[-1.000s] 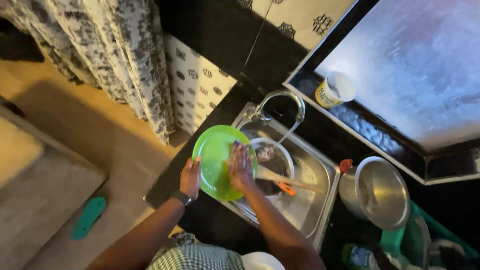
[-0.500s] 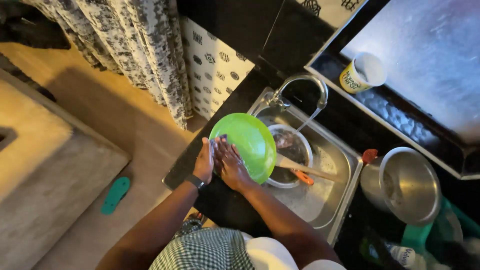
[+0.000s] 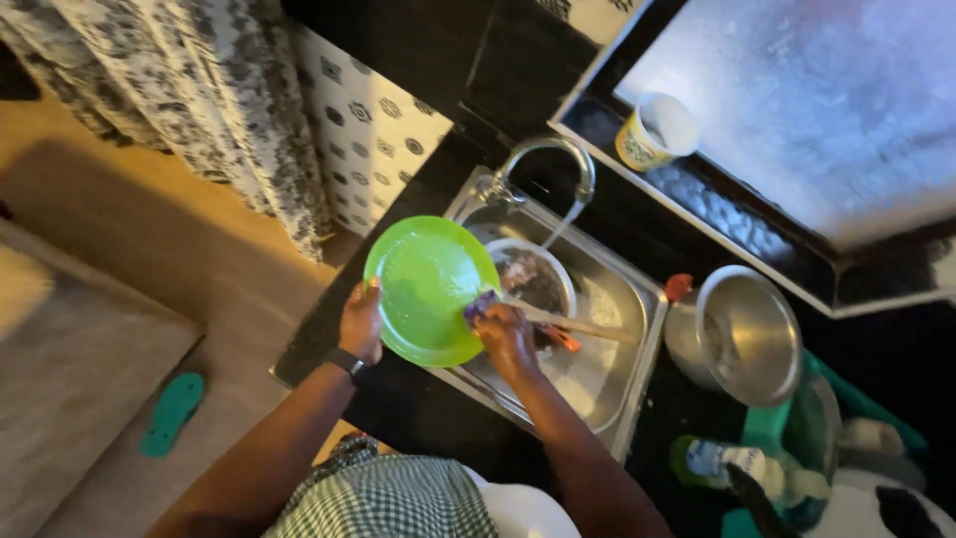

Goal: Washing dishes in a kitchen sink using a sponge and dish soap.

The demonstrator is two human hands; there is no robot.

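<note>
While water runs from the curved chrome tap [image 3: 546,164] into the rectangular stainless steel sink [image 3: 637,344], a round bright green plastic plate [image 3: 423,289] is held tilted over the sink's near-left corner, its face turned up toward the camera. Left hand [image 3: 361,321]: clenched on the plate's left rim, fingers curled round the edge, a dark watch at the wrist. Right hand [image 3: 506,337]: closed on a small purple scrubbing pad [image 3: 480,304], which is pressed against the plate's right edge.

Inside the sink, just behind the plate: a round white bowl [image 3: 533,279] with dark residue, and a pale wooden utensil with an orange tip [image 3: 573,329] lying across the basin beside the right hand. Foam sits on the sink floor.

Right of the sink, on the black counter: a round steel pot [image 3: 742,334], touching or just beside the sink wall; cannot tell which. Behind the sink, on the window ledge: a yellow and white plastic tub [image 3: 652,132]. Left of the sink, well apart, on the wooden floor: a single teal flip-flop sandal [image 3: 171,413].
</note>
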